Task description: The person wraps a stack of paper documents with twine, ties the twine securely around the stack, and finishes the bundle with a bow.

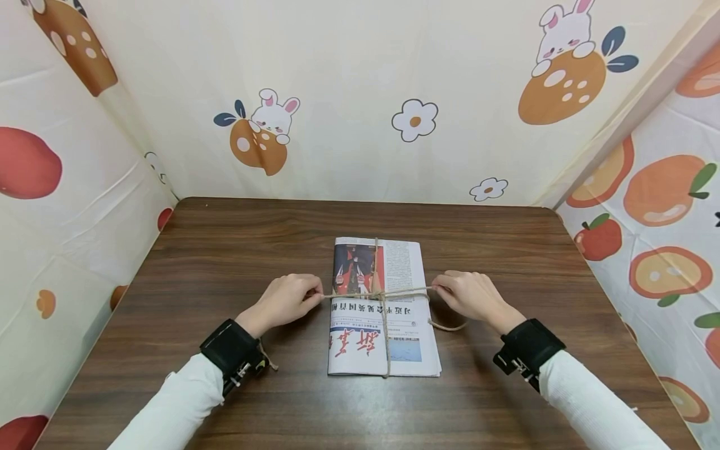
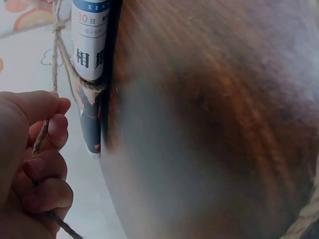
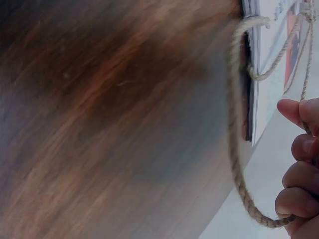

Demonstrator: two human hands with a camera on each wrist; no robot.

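Note:
A folded newspaper bundle lies on the table with twine wrapped lengthwise and crosswise around it. The strands meet in a knot or crossing near the middle of the top face. To the left of the bundle, my left hand pinches one end of the twine, which passes on through the curled fingers. On the other side, my right hand grips the opposite end, and a loose loop of twine hangs from its fingers. Both strands run nearly straight between the hands.
The brown wooden table extends around the bundle. Patterned cloth stands behind it and on both sides. Each wrist wears a black band, and a twine tail shows beside the left one.

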